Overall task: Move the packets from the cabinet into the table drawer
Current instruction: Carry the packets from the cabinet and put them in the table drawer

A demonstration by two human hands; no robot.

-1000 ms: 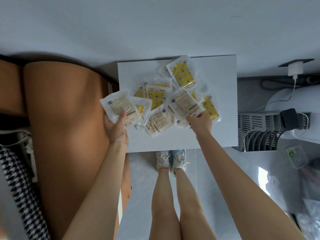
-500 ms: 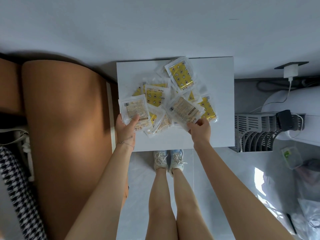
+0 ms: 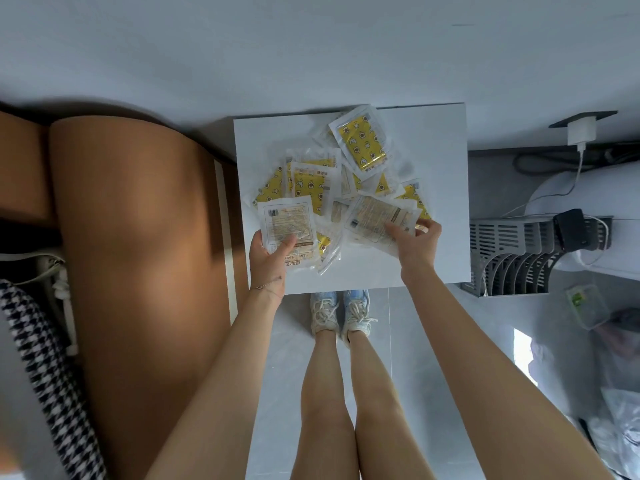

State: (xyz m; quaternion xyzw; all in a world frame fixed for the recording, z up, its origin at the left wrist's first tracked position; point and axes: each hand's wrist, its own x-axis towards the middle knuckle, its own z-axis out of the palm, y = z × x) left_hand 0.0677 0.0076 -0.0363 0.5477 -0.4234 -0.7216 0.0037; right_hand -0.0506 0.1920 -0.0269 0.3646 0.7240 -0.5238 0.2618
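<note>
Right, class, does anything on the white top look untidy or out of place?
The packets lie in a loose heap on the white top, overlapping at all angles, some yellow side up, some label side up. Nothing looks torn or spilled.

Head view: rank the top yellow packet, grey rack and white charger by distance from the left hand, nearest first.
1. Top yellow packet, far side of the white surface.
2. Grey rack, right of it.
3. White charger, plugged in far right.
</note>
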